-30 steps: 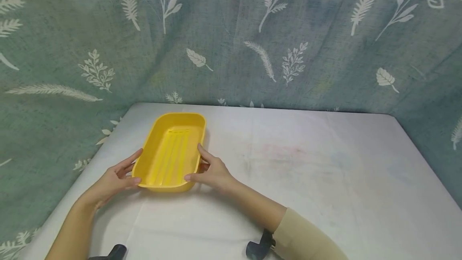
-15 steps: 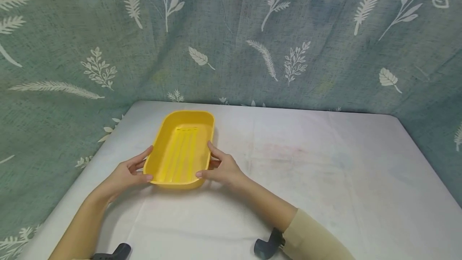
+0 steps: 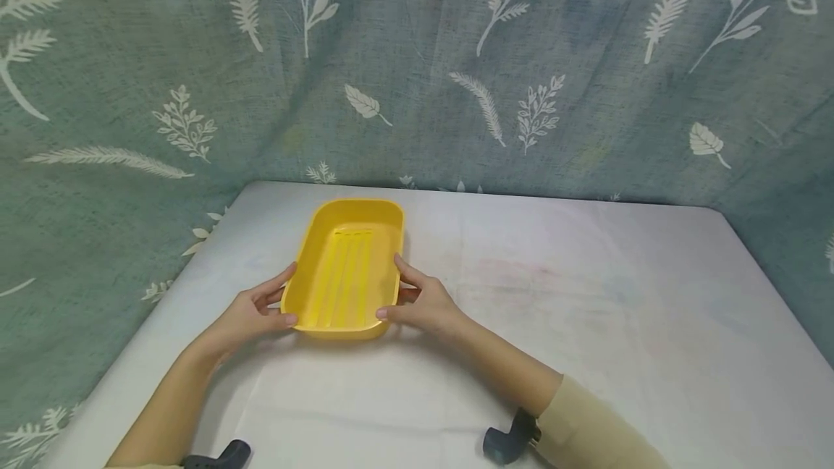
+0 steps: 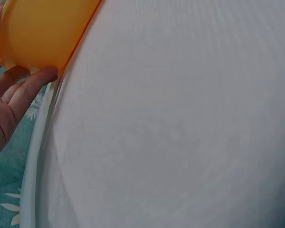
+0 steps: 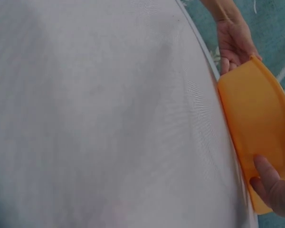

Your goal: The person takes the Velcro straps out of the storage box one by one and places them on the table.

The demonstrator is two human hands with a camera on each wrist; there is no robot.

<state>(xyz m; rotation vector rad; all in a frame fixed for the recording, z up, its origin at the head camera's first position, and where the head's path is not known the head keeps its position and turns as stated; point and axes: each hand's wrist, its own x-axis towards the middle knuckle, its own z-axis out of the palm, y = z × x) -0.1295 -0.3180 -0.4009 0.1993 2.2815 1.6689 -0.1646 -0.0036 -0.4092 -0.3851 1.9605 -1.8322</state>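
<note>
A yellow plastic tray [image 3: 350, 273] with rounded corners and long ribs along its floor stands near the table's left part, nothing inside it. My left hand [image 3: 250, 318] grips its near left corner, thumb at the rim and fingers along the outer side. At the near right corner my right hand [image 3: 426, 305] holds it the same way, thumb on the front rim. In the left wrist view, fingertips of the left hand [image 4: 16, 97] meet the tray's outer wall [image 4: 47, 35] low down. The right wrist view has both hands at the tray's wall [image 5: 251, 111], close over the cloth.
A white cloth with faint pinkish stains covers the table [image 3: 554, 310]. Behind and to the left hangs a green curtain [image 3: 417, 78] with white leaf prints. Dark wrist mounts [image 3: 511, 440] show below each forearm, near the front.
The tray has shifted steadily to the right across the table, with both hands keeping their grip on its near corners. The camera view has turned slightly left.
</note>
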